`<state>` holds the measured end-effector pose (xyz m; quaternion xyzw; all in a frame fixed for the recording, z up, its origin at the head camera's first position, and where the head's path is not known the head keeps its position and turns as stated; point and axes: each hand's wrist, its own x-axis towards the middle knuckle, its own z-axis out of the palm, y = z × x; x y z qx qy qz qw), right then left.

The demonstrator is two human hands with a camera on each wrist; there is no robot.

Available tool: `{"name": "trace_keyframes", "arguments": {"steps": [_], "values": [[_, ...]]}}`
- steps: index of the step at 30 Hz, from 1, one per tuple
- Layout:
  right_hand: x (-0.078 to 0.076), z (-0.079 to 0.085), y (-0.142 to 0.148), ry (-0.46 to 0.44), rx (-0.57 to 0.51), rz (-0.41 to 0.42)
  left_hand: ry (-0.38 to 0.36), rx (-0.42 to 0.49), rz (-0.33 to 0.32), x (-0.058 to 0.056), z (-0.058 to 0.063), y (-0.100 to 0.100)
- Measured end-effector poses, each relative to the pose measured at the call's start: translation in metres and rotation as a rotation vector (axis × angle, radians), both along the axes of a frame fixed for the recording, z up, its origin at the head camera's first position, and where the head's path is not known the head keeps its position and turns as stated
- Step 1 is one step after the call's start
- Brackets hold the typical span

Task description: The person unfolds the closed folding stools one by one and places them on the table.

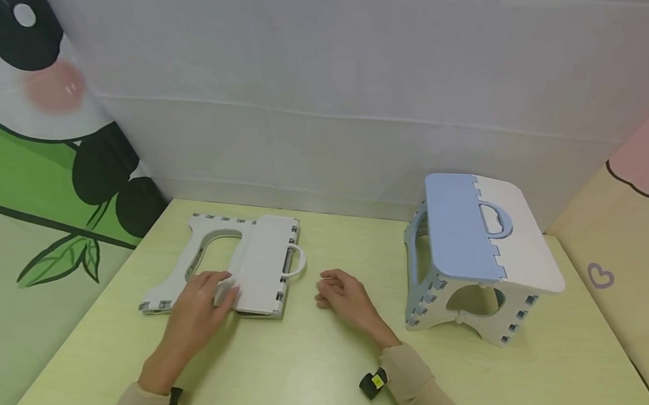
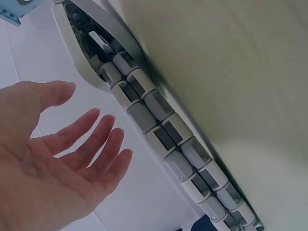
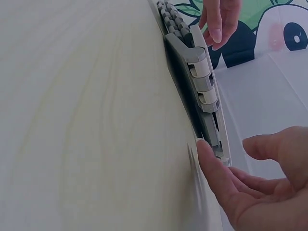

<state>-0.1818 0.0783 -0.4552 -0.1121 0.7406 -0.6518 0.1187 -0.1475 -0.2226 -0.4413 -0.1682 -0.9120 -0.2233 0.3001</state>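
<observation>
A white folding step stool (image 1: 265,254) lies folded flat on the table, its loop handle (image 1: 300,262) pointing right. Over its near edge hovers my left hand (image 1: 198,309), fingers loosely bent. The left wrist view shows that hand (image 2: 67,149) holding nothing, with the stool's hinged edge (image 2: 163,134) beyond the fingertips. To the right of the handle, apart from the stool, is my right hand (image 1: 352,300), fingers relaxed. In the right wrist view, its thumb and fingers (image 3: 216,178) are spread with nothing between them.
An unfolded blue-and-white step stool (image 1: 456,235) stands upright at the table's right side. The pale wood-grain table (image 1: 303,374) meets a white cloth backdrop (image 1: 327,153) behind. Printed cloth panels (image 1: 71,323) flank both sides.
</observation>
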Motion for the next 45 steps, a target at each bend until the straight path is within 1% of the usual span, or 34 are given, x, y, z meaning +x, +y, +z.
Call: {"name": "trace_keyframes", "arguments": {"steps": [3, 11, 16, 19, 25, 32, 39, 45], "values": [[-0.001, 0.001, -0.005, -0.009, -0.001, 0.000, 0.019, 0.011, -0.002, 0.000, -0.001, -0.004], [-0.005, -0.003, -0.013, -0.018, 0.001, -0.004, -0.077, -0.006, 0.036, 0.002, 0.001, -0.014], [-0.008, -0.006, -0.015, -0.028, 0.005, -0.018, -0.101, -0.010, 0.040, 0.003, 0.002, -0.019], [-0.008, -0.004, -0.017, -0.038, 0.003, -0.026, -0.107, -0.013, 0.042, 0.003, 0.003, -0.021], [-0.010, -0.004, -0.020, -0.042, -0.017, -0.028, -0.127, -0.025, 0.053, 0.004, 0.001, -0.025], [-0.015, -0.008, -0.024, -0.051, -0.007, -0.026, -0.177, -0.032, 0.065, 0.006, 0.000, -0.030], [-0.017, -0.007, -0.029, -0.073, 0.008, -0.034, -0.169, -0.039, 0.062, 0.008, 0.000, -0.036], [-0.019, -0.007, -0.033, -0.105, 0.002, -0.039, -0.194, -0.042, 0.061, 0.008, -0.001, -0.040]]}}
